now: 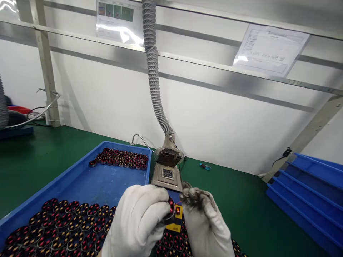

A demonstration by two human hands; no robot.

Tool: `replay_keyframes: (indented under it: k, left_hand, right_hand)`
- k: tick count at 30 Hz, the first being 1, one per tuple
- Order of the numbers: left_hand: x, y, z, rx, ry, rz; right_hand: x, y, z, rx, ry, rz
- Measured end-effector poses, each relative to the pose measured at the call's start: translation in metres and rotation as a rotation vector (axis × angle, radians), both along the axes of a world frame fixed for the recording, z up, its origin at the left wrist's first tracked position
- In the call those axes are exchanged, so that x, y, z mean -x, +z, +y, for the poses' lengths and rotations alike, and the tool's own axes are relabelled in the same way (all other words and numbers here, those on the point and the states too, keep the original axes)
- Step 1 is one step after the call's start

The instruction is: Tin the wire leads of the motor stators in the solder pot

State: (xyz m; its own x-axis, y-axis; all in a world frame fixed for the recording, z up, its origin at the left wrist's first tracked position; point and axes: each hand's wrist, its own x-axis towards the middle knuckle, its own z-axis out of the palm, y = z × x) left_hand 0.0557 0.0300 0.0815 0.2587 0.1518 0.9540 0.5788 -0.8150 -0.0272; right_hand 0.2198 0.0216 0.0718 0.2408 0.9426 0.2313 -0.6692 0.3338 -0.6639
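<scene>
My left hand (138, 217), in a white glove, is closed around a small round wound motor stator (170, 207) with red coils. Part of the stator is hidden by the fingers. Just to its right, my right hand (205, 217) wears a white glove with blackened fingertips. Its fingers are curled together, and whatever they may pinch cannot be made out. A thin reddish wire appears between the two hands. Right behind them stands a metal solder pot (158, 173) with a square bath, and a yellow and black control box (174, 227) with a lit red switch shows between the gloves.
A blue tray (80, 171) on the left holds rows of stators (77, 225). More stators lie below my hands. A fume hood (169, 154) on a grey hose (152, 67) hangs over the pot. Small cutters (205, 166) lie on the green table (241, 192). Stacked blue trays (308, 200) stand right.
</scene>
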Motion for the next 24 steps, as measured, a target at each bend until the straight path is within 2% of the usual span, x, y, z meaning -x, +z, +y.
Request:
replay_keyframes:
  k: [3, 6, 9, 14, 19, 24]
  left_hand:
    - [0.000, 0.000, 0.003, 0.051, -0.043, -0.040]
    - [0.003, -0.002, 0.006, 0.092, -0.067, -0.042]
    - [0.006, -0.001, 0.008, 0.240, -0.136, -0.039]
    - [0.011, 0.004, 0.007, 0.551, -0.375, -0.040]
    - [0.013, 0.004, 0.007, 0.523, -0.350, -0.014]
    - [0.010, 0.002, 0.008, 0.656, -0.472, -0.127]
  right_hand:
    - [0.018, -0.004, 0.003, -0.045, 0.092, -0.263]
    - [0.036, -0.005, 0.002, -0.014, 0.157, -0.345]
    - [0.040, -0.006, 0.005, 0.012, 0.164, -0.310]
    - [0.029, -0.009, 0.013, 0.044, 0.252, -0.296]
    - [0.035, -0.012, 0.009, 0.078, 0.208, -0.227]
    - [0.044, -0.011, 0.004, 0.135, 0.257, -0.112]
